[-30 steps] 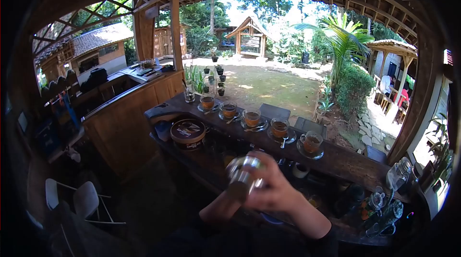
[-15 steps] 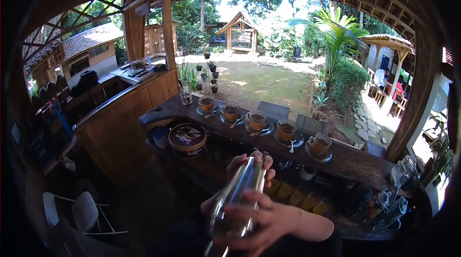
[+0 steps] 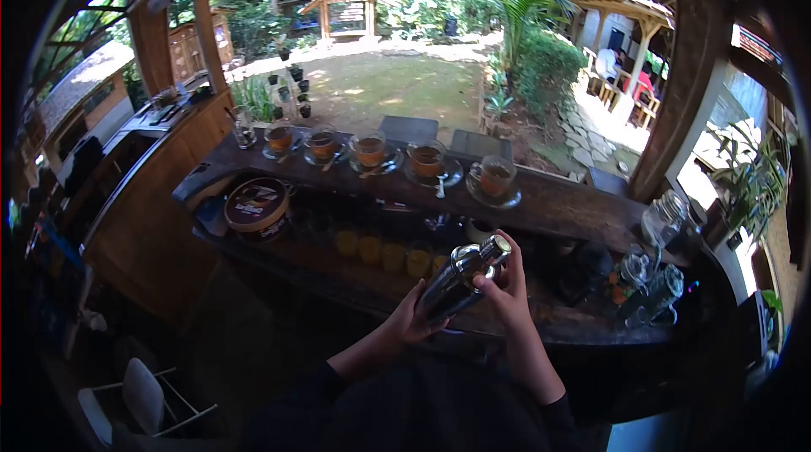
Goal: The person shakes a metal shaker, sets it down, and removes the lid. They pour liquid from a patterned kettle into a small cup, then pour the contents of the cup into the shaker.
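Your fingers were closed round the metal cocktail shaker [image 3: 462, 277] at both ends: right hand [image 3: 507, 296] curled over the capped top, fingertips pressing the lid; left hand [image 3: 411, 323] cupped under the lower body. The shaker sat tilted, cap up and to the right, held in the air just above the lower work shelf [image 3: 583, 329], in front of your chest.

Risks, as judged from this view:
- Lid seal. The tilt put liquid against the cap; if your right fingers eased off, it could weep or pop.
- Slip. A shaker of that kind likely sweats; the left palm covered only part of the body, so a wet surface could let it slide down.
- Crowded shelf. A row of yellow-filled glasses [image 3: 384, 254] stood near the shaker's base, toward the bar. A low swing of the left hand could clip them.
- Farther off, five cups of tea on saucers [image 3: 425, 162] lined the raised bar top [image 3: 557, 198], and glass jars [image 3: 663, 217] stood at the right end. Spray or a dropped shaker could reach them.

Pose: both forearms angled inward and up from dark sleeves, elbows close, wrists bent toward each other. Right hand was higher, left lower and nearer you.
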Available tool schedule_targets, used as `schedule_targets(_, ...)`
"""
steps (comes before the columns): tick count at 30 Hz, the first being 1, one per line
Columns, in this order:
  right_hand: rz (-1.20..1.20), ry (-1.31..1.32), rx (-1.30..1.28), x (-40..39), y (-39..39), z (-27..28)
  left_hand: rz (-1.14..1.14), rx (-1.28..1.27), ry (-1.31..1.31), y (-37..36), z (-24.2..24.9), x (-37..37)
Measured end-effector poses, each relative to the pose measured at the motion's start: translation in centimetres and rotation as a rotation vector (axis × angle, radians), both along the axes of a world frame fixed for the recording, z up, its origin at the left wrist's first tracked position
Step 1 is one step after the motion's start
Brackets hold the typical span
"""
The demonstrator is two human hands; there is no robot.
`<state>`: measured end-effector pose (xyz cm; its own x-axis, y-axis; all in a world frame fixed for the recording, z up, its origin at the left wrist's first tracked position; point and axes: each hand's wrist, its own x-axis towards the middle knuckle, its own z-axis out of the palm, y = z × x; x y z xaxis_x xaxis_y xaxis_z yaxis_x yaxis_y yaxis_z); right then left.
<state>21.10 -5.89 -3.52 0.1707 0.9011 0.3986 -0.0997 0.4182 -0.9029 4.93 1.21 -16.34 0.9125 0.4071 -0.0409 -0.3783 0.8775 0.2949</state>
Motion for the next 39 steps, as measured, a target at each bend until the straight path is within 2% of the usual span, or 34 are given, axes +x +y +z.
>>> schedule_targets(1,0.006,0.178,-0.037,0.9,-0.8,-0.6,0.001,-0.003,0.11,-1.0,0.0,0.8)
schedule_targets(2,-0.08,0.223,-0.05,1.4,-1.9,-0.7,-0.026,-0.011,0.115,-2.5,0.1,1.4)
schedule_targets(3,-0.107,0.228,-0.055,2.2,-2.7,-1.0,0.122,0.396,0.313,-4.6,1.7,1.8)
schedule_targets(5,-0.259,0.12,-0.142,4.0,-4.3,-1.8,0.243,0.814,0.487,-6.5,0.5,3.1)
schedule_targets(6,-0.309,0.102,-0.194,4.5,-5.3,-1.8,0.128,0.556,0.526,-6.3,-2.9,3.9)
schedule_targets(7,-0.289,0.084,-0.23,5.4,-6.0,-2.5,0.055,0.432,0.542,-6.6,-3.7,4.5)
schedule_targets(8,-0.265,0.102,-0.225,6.1,-6.8,-3.0,-0.012,0.304,0.563,-7.0,-4.4,5.2)
schedule_targets(10,-0.23,0.122,-0.206,7.4,-8.4,-3.9,-0.214,-0.108,0.5,-8.7,-3.3,6.1)
schedule_targets(11,-0.195,0.169,-0.209,8.0,-9.1,-4.4,-0.228,-0.109,0.5,-9.5,-3.4,6.8)
schedule_targets(12,-0.144,0.19,-0.208,8.7,-10.0,-4.3,-0.192,0.141,0.472,-10.4,-3.7,7.3)
schedule_targets(14,-0.088,0.214,-0.215,9.9,-11.5,-4.1,-0.152,0.382,0.442,-11.6,-5.1,8.3)
schedule_targets(16,0.039,0.116,-0.182,11.4,-12.6,-4.1,-0.308,-0.057,0.331,-12.2,-6.8,9.5)
schedule_targets(19,0.074,0.224,-0.012,13.7,-13.5,-4.1,-0.369,-0.117,0.367,-13.3,-7.0,10.8)
schedule_targets(21,-0.053,0.549,0.109,14.9,-13.4,-4.3,-0.387,-0.172,0.292,-13.7,-7.8,11.4)
schedule_targets(23,-0.268,0.502,0.11,17.8,-13.1,-6.6,-0.403,-0.225,0.214,-14.3,-8.2,11.5)
schedule_targets(24,-0.26,0.505,0.101,18.5,-12.8,-7.3,-0.346,-0.258,0.218,-14.8,-8.0,11.3)
schedule_targets(26,-0.565,-0.136,-0.337,19.4,-12.1,-8.6,-0.266,-0.368,0.196,-15.6,-6.4,10.6)
schedule_targets(27,-0.55,-0.138,-0.34,19.7,-11.7,-10.0,-0.251,-0.373,0.194,-15.5,-6.4,10.3)
schedule_targets(29,-0.601,-0.715,-0.277,19.8,-10.6,-14.1,-0.255,-0.472,0.065,-15.3,-6.6,9.3)
schedule_targets(31,-0.537,-0.699,-0.286,19.2,-10.0,-15.7,-0.233,-0.503,0.016,-15.1,-7.0,8.3)
schedule_targets(33,-0.679,-1.028,-0.482,18.1,-9.7,-16.4,-0.128,-0.537,-0.065,-15.1,-6.8,6.9)
schedule_targets(35,-0.753,-1.142,-0.517,17.4,-9.3,-16.9,-0.073,-0.559,-0.071,-14.7,-7.3,5.1)
schedule_targets(39,-0.798,-1.19,-0.629,16.4,-8.8,-16.7,0.047,-0.515,-0.102,-13.2,-7.3,1.8)
